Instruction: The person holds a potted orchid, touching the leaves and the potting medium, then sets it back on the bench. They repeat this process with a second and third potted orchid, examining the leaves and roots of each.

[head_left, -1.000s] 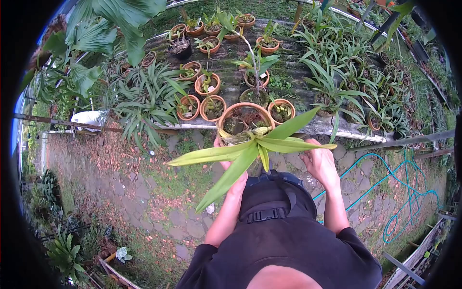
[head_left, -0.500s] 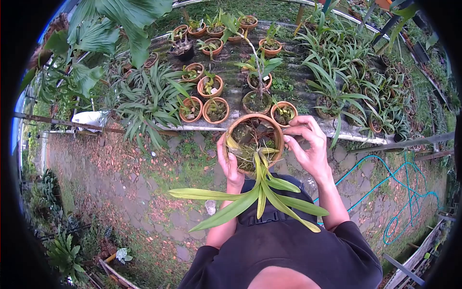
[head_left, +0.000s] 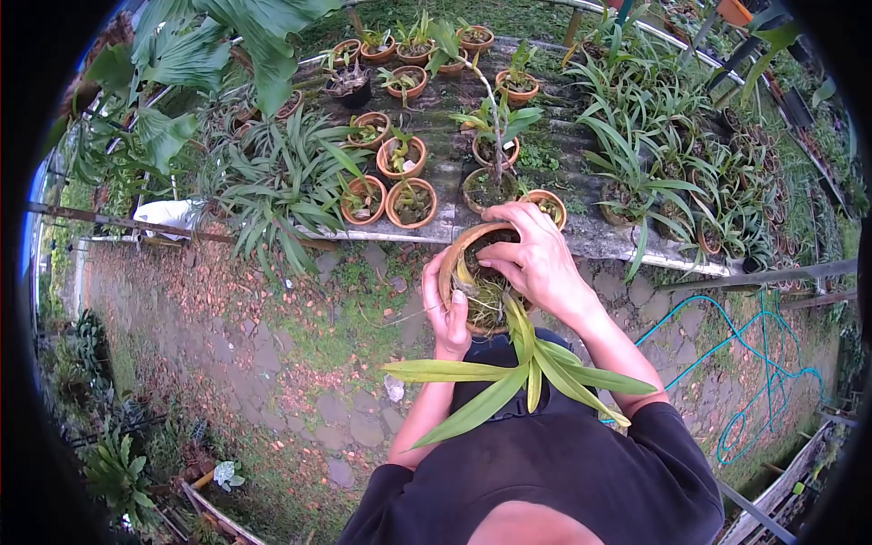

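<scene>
A clay pot (head_left: 451, 263) is held up in front of my chest, tilted. Moss and pale roots fill its inside. From its near edge hangs an orchid (head_left: 486, 406) with long green and yellowish leaves, drooping toward my body. My left hand (head_left: 445, 313) grips the left side of the pot, thumb over the wall. My right hand (head_left: 536, 263) reaches over the far right rim, its fingers bent together down inside the pot at the potting material. What its fingertips pinch, if anything, is hidden.
Beyond the pot stands a bench (head_left: 581, 241) with several potted plants, including a small clay pot (head_left: 546, 204) close behind my right hand. Strappy plants (head_left: 282, 173) crowd its left side. A blue-green hose (head_left: 772, 363) lies on the stone-paved ground at right.
My right hand has moved from beside the pot's right rim to over it, fingers now inside. The pot has shifted slightly right and turned, its orchid leaves swinging right with it.
</scene>
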Action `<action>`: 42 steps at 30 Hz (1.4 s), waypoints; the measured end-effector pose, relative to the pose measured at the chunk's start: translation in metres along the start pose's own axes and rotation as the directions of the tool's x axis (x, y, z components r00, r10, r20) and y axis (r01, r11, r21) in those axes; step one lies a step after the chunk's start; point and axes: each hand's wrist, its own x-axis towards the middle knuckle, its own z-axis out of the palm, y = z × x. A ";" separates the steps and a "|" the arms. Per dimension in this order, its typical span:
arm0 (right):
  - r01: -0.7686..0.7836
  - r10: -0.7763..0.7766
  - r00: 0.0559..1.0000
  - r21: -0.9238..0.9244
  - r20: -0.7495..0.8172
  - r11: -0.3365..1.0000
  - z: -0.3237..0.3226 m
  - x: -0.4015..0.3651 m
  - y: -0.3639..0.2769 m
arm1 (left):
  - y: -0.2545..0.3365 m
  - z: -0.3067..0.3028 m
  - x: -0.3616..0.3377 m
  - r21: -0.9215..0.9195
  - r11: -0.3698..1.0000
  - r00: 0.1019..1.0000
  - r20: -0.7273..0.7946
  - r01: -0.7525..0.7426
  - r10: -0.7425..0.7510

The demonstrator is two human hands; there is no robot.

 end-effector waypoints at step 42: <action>-0.184 0.186 0.981 0.042 -0.061 0.982 -0.018 -0.010 0.007 | 0.004 0.019 0.010 0.081 0.997 0.997 0.071 -0.006 0.000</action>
